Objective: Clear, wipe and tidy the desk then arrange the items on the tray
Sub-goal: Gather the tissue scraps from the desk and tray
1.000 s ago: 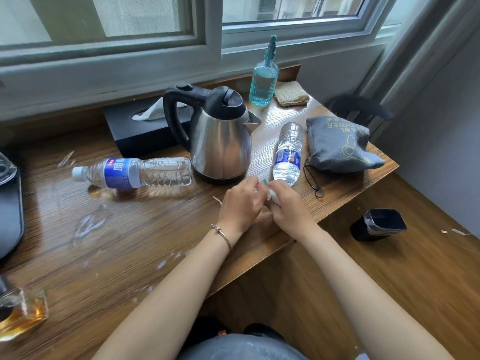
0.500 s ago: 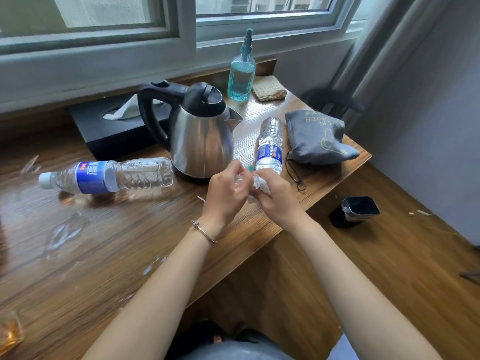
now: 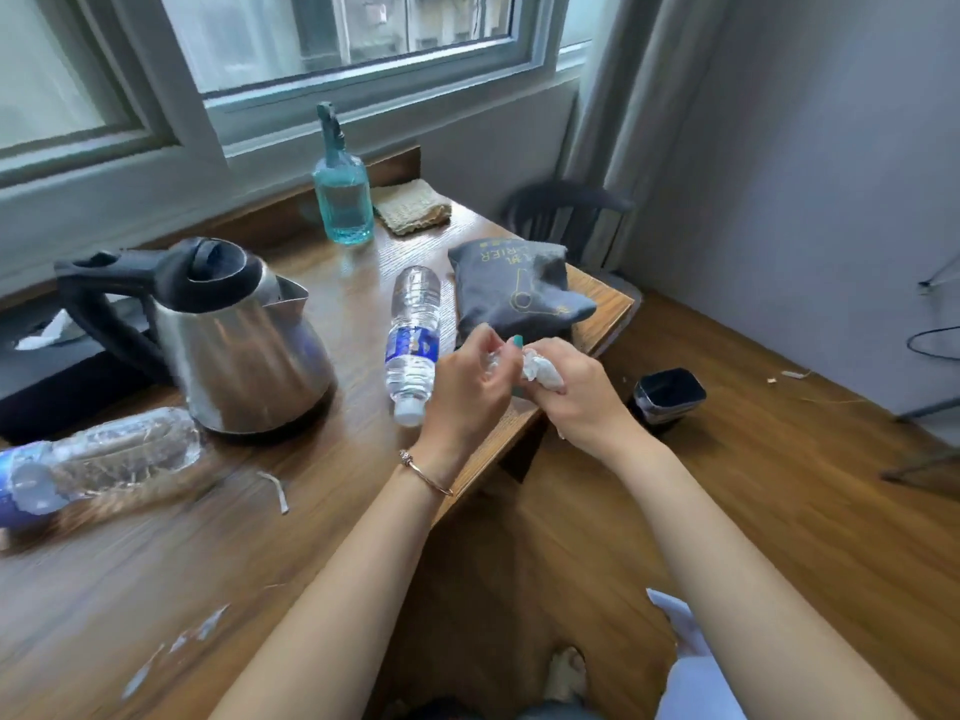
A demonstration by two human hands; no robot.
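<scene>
Head view: early in clearing. Right hand (image 3: 576, 392) clenched on crumpled white scraps (image 3: 540, 370), left hand (image 3: 467, 387) pinching clear wrapper beside it, above desk (image 3: 322, 537) edge. Bottles (image 3: 413, 335), kettle (image 3: 234, 330), pouch (image 3: 514, 293) not yet tidied; wiping undone; tray not visible.

Steel-and-black kettle (image 3: 234, 340), blue-labelled clear bottle (image 3: 413, 340), grey pouch (image 3: 511, 288) with yellow print, brown wood-grain desk (image 3: 156, 563).

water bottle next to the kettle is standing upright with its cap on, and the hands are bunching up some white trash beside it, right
Not quite. The water bottle by the kettle is lying on its side on the desk, not standing, its white cap pointing toward the person. The cap is on, and the left hand and right hand are bunching white trash beside it. The head view shows this.
</scene>
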